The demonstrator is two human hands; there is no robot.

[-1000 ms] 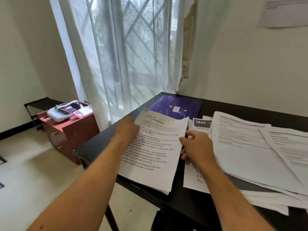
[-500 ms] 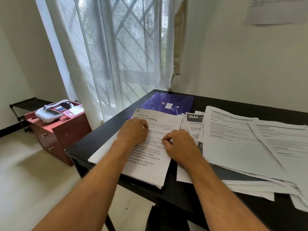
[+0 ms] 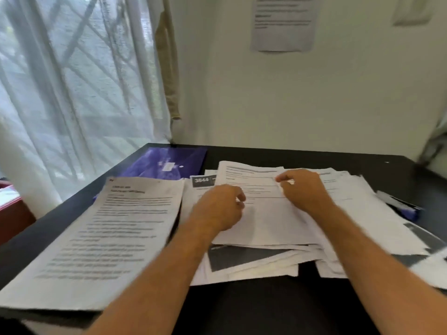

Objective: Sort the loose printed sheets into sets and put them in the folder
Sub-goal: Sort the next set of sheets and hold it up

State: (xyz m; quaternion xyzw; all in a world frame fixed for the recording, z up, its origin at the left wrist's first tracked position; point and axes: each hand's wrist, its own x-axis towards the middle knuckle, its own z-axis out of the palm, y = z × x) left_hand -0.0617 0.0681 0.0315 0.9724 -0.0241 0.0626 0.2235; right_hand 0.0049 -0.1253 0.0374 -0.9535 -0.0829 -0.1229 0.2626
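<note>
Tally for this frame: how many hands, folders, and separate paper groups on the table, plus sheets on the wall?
Hands: 2, left hand and right hand
Purple folder: 1
Paper groups on table: 2, sorted set and loose pile
Wall sheets: 2, wall notice and blurred sheet
Total: 7

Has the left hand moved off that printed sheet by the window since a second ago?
Yes. The left hand has gone rightward, away from the purple folder side, onto the messy paper pile beside the right hand.
</note>
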